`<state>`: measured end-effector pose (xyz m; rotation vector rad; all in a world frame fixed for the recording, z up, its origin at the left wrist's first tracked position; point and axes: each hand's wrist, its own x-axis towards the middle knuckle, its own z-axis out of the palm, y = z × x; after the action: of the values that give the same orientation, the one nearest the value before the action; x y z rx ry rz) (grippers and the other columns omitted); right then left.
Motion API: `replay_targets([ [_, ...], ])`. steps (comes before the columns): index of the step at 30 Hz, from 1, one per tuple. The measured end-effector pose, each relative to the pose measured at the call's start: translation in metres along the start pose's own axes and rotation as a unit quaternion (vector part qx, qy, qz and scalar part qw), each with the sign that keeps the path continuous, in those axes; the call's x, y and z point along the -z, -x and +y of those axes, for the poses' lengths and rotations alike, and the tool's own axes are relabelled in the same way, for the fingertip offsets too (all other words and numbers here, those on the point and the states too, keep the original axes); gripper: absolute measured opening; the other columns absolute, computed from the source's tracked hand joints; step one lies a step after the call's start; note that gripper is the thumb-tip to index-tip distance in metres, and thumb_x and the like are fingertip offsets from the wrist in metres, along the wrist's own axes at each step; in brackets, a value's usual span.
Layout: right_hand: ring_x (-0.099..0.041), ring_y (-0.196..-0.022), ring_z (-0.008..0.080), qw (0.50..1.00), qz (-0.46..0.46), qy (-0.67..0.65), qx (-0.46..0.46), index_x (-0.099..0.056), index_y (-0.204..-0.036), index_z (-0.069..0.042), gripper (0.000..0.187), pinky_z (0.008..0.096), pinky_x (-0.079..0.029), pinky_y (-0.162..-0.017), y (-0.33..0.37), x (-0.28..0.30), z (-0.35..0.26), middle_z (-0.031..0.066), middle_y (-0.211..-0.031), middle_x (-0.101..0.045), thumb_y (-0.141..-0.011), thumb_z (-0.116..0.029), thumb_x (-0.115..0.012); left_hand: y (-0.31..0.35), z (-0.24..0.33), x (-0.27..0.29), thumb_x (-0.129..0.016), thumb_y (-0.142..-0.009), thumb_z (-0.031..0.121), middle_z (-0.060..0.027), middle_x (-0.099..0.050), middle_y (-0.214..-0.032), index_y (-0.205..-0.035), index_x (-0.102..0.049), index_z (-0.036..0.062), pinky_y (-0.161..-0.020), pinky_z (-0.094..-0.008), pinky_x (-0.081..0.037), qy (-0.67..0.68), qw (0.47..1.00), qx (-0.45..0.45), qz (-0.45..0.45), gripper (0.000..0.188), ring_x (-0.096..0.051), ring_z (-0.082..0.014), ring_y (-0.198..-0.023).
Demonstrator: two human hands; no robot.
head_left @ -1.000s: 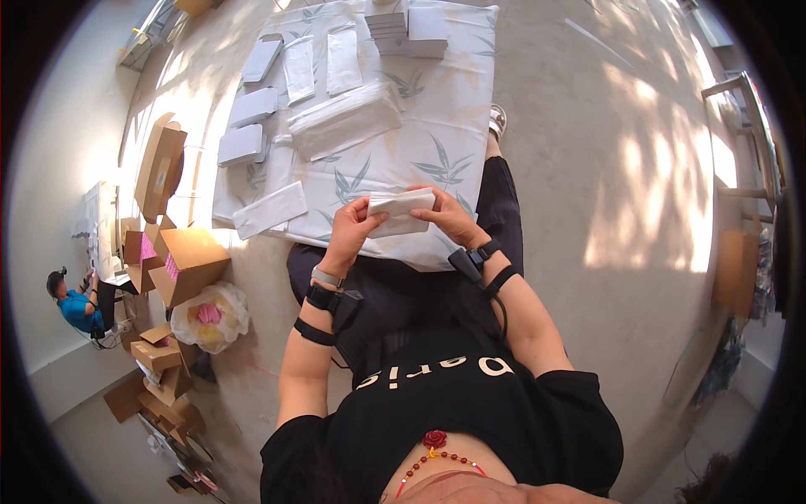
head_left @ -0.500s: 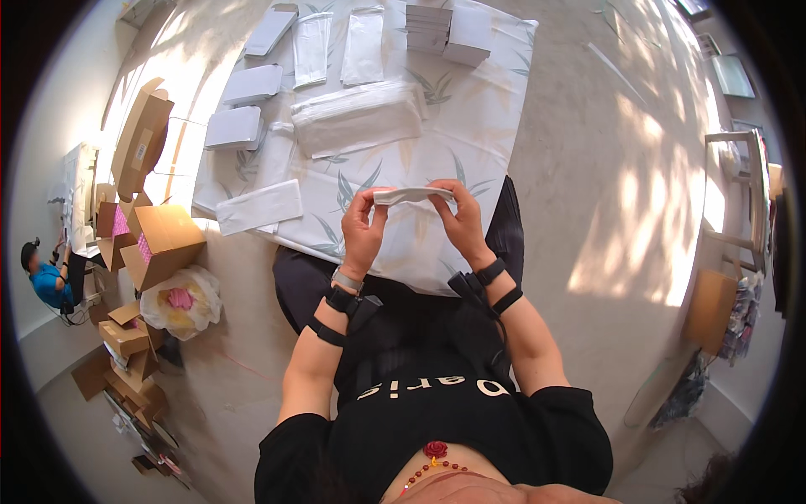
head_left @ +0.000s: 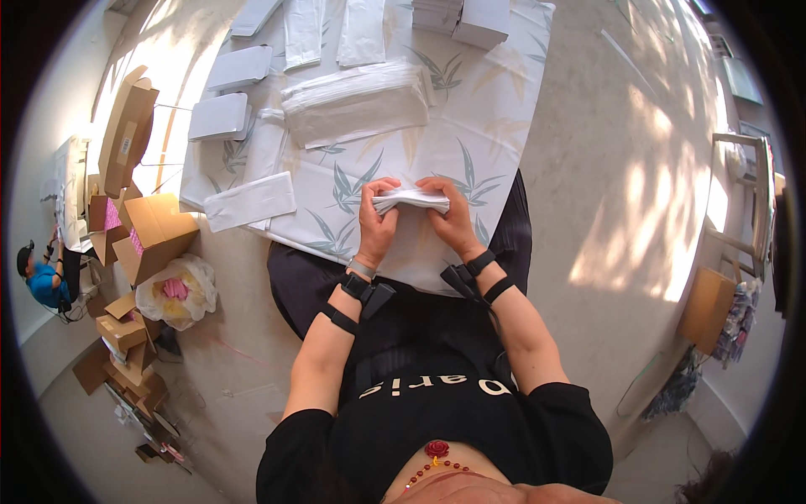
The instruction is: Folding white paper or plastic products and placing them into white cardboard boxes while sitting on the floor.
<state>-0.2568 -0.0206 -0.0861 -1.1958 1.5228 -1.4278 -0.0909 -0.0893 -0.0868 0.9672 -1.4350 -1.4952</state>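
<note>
My left hand [head_left: 379, 220] and my right hand [head_left: 449, 220] grip opposite ends of a bundle of thin white sheets [head_left: 410, 200], held just above the near part of the table. Its layers show along the edge facing me, and it bows slightly between my fingers. Beyond it lies a wide pile of flat white bags [head_left: 357, 107]. To the left, one flat white packet [head_left: 250, 202] rests by the table's edge, beside a narrow rolled white packet [head_left: 265, 147].
A leaf-patterned cloth covers the table [head_left: 495, 126]. White card stacks [head_left: 220, 118] stand at its left, more card stacks [head_left: 483, 21] at the far side. Open cardboard boxes [head_left: 164, 231] and a filled plastic bag [head_left: 176, 294] sit on the floor. Far left is another person [head_left: 49, 281].
The bundle was stretched flat and thin between my hands; now it is drawn in, thicker, with layers showing. My hands have come closer together. The view has shifted slightly.
</note>
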Motion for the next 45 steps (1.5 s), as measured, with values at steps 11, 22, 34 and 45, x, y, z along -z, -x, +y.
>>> replay_targets([
  [11,-0.066,-0.109,0.0228,1.0,0.017,-0.008,-0.018,-0.06,-0.116,-0.002,0.039,0.0322,-0.05,-0.1,0.009,0.005,-0.007,0.0112,-0.112,-0.069,-0.081,0.014,-0.059,0.007,0.009,0.002,-0.052,-0.084,-0.015,-0.0083,-0.061,-0.107,-0.104,-0.056,0.0034,-0.092,-0.0266,-0.048,0.01,0.999,0.002,0.048,0.027,-0.059,-0.0157,-0.101],
  [22,-0.062,-0.111,0.021,0.998,0.048,-0.036,-0.005,-0.056,-0.115,-0.003,0.03,0.0318,-0.046,-0.103,0.012,-0.014,-0.002,0.0108,-0.112,-0.064,-0.089,0.013,-0.057,0.013,0.017,-0.006,-0.052,-0.086,-0.011,-0.0089,-0.061,-0.109,-0.106,-0.055,0.0029,-0.094,-0.0274,-0.047,0.032,0.997,-0.015,0.067,0.025,-0.058,-0.0163,-0.101],
  [34,-0.061,-0.119,0.025,0.997,0.057,-0.047,0.004,-0.052,-0.114,-0.003,0.027,0.0353,-0.046,-0.107,0.012,-0.019,0.012,0.0134,-0.117,-0.063,-0.094,0.015,-0.049,0.014,-0.002,-0.007,-0.052,-0.086,-0.011,-0.0104,-0.062,-0.108,-0.104,-0.054,0.0034,-0.095,-0.0295,-0.047,0.002,0.996,-0.01,0.094,0.023,-0.059,-0.0187,-0.103],
  [45,-0.068,-0.116,0.0322,0.999,0.031,0.016,0.022,-0.056,-0.119,-0.002,0.026,0.0359,-0.05,-0.101,0.015,-0.009,-0.001,0.0176,-0.117,-0.069,-0.094,0.006,-0.058,0.02,-0.004,0.004,-0.063,-0.095,0.0,-0.0122,-0.069,-0.108,-0.11,-0.06,0.0014,-0.093,-0.0308,-0.051,-0.064,0.994,-0.046,0.072,0.015,-0.066,-0.0194,-0.101],
])
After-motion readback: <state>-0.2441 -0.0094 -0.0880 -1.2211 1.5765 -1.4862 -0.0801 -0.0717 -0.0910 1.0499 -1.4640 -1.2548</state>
